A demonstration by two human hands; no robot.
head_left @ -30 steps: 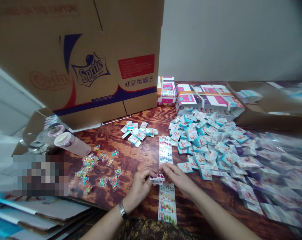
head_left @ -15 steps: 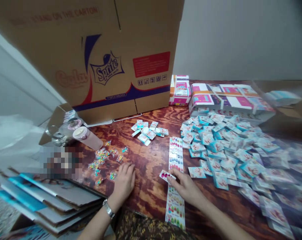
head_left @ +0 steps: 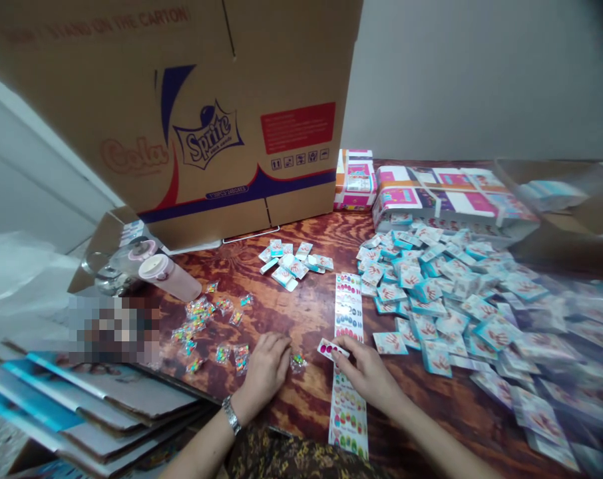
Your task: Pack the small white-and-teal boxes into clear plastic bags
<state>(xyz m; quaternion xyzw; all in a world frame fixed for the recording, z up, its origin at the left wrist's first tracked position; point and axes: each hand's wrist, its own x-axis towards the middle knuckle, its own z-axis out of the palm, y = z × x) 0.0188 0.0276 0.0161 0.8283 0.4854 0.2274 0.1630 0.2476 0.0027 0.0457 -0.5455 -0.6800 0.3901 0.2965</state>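
My right hand [head_left: 364, 372] pinches a small card with red ovals [head_left: 329, 349] between thumb and fingers, above a long strip of nail-pattern cards [head_left: 349, 309]. My left hand [head_left: 267, 366] rests palm down on the wooden table [head_left: 311, 319], its fingers close together and curled; whatever is under them is hidden. A small packet of colored candies [head_left: 298, 362] lies just right of its fingertips. More candy packets [head_left: 200, 311] are scattered to the left. Blue-and-white small boxes [head_left: 431, 286] lie in a big heap on the right, with a smaller group [head_left: 294, 265] at the middle.
A large cardboard carton [head_left: 206, 133] stands at the back left. Pink-and-white wrapped packs [head_left: 446, 193] sit behind the heap. A pink bottle [head_left: 174, 278] leans at the left, beyond flattened cartons [head_left: 106, 392]. An open box [head_left: 581, 219] is at the far right.
My left hand has moved right, and candy packets now show on both sides of it. My right hand still holds the card in about the same place. The view has shifted slightly.
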